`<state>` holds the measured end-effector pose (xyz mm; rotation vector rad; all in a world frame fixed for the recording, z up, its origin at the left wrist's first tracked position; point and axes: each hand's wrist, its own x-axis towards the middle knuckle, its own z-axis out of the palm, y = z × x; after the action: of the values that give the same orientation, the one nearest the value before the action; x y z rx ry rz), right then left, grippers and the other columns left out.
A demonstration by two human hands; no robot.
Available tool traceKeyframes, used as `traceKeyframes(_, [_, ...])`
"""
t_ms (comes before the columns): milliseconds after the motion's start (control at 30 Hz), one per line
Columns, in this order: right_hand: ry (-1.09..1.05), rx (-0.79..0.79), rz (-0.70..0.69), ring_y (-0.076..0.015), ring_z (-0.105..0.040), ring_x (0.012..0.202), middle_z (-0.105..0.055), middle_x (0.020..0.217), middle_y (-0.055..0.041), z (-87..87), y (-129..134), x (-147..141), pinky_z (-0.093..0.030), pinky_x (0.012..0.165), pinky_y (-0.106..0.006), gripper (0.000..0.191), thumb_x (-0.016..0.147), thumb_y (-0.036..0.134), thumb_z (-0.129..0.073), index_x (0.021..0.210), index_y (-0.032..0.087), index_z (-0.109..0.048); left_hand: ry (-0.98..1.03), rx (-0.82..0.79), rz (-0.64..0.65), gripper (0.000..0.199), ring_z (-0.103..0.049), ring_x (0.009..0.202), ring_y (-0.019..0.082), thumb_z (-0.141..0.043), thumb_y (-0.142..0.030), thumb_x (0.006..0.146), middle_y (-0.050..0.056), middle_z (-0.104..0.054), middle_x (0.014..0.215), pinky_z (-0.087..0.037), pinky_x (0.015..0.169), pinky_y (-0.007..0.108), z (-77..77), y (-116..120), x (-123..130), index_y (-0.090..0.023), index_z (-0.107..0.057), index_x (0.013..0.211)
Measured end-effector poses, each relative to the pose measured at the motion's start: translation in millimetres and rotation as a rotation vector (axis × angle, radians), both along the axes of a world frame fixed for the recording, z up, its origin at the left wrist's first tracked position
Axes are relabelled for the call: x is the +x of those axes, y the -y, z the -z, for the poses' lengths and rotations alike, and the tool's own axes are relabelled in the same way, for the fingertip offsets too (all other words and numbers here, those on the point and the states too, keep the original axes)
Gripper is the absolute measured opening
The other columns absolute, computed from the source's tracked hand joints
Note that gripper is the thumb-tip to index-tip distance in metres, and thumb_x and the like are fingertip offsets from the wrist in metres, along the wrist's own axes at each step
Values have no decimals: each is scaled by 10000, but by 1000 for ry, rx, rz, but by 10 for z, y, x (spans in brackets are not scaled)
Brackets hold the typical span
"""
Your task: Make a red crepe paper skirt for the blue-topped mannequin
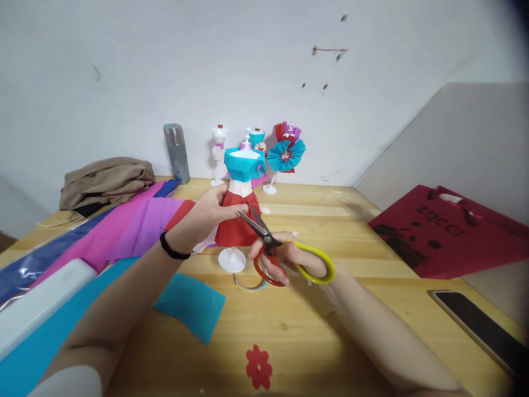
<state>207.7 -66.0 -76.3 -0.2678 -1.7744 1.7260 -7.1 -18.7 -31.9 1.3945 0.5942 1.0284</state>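
Note:
A small dress form [241, 190] on a white round base stands at the centre, dressed in a blue collar, a pale waist band and a red skirt [236, 229]. My left hand [210, 212] grips the form at its waist and skirt from the left, thumb across the front. In my right hand [285, 256] are scissors [322, 264] with one yellow and one red handle loop, fingers through the loops. Their dark blades are apart, pointing up-left in front of the skirt, near my left thumb. Whether they touch the cloth is unclear.
Behind stand more dress forms [219, 146] and a blue fan-shaped piece [286, 156]. A grey bottle [177, 154], brown cloth [107, 179] and coloured sheets [136, 223] lie left. Nearer are a blue piece [192, 303] and red flower [259, 366]; right, a red bag [446, 231] and phone [479, 325].

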Motion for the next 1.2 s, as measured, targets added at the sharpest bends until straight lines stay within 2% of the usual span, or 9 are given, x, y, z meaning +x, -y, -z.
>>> traceKeyframes(100, [-20, -21, 44, -86, -437, 413, -501, 511, 40, 28, 10, -69, -384, 471, -226, 620, 976, 662, -420, 1086, 98, -652, -28, -4, -17, 380, -698, 832, 210, -858, -284, 678, 80, -736, 906, -543, 812, 342, -20, 29, 27, -108, -662, 952])
traceKeyframes(333, [-30, -146, 90, -81, -385, 375, -455, 478, 65, -21, 45, -86, -382, 423, -223, 660, 931, 723, -444, 1045, 107, -653, 2, 20, 46, 388, -707, 852, 216, -874, -272, 646, 83, -755, 924, -538, 793, 318, -12, 21, 37, -116, -675, 939])
traceKeyframes(567, [-16, -176, 122, -72, -367, 358, -448, 481, 71, -2, 51, -79, -378, 401, -220, 677, 901, 756, -462, 1017, 117, -654, -9, 75, 68, 375, -714, 889, 217, -871, -280, 679, 78, -760, 961, -544, 814, 311, 17, 5, 36, -126, -695, 973])
traceKeyframes(767, [-33, -211, 80, -67, -352, 371, -441, 524, 71, 24, 63, -67, -362, 402, -218, 651, 928, 730, -437, 1011, 118, -643, -37, 91, 89, 375, -715, 966, 237, -844, -277, 724, 95, -760, 1041, -544, 874, 329, 21, -5, 14, -132, -698, 1038])
traceKeyframes(967, [-50, -229, 49, -64, -335, 371, -439, 525, 76, 32, 66, -67, -359, 403, -212, 630, 937, 718, -437, 1013, 125, -637, -50, 124, 84, 353, -709, 943, 224, -831, -278, 731, 92, -759, 1026, -551, 832, 313, -2, 0, 11, -128, -708, 1026])
traceKeyframes(1200, [-81, -252, 46, -59, -304, 344, -412, 478, 84, -1, 90, -103, -331, 376, -204, 622, 919, 719, -478, 986, 124, -646, -64, 100, 97, 377, -709, 989, 251, -830, -279, 725, 103, -757, 1057, -558, 854, 334, -9, 13, 4, -134, -709, 1051])
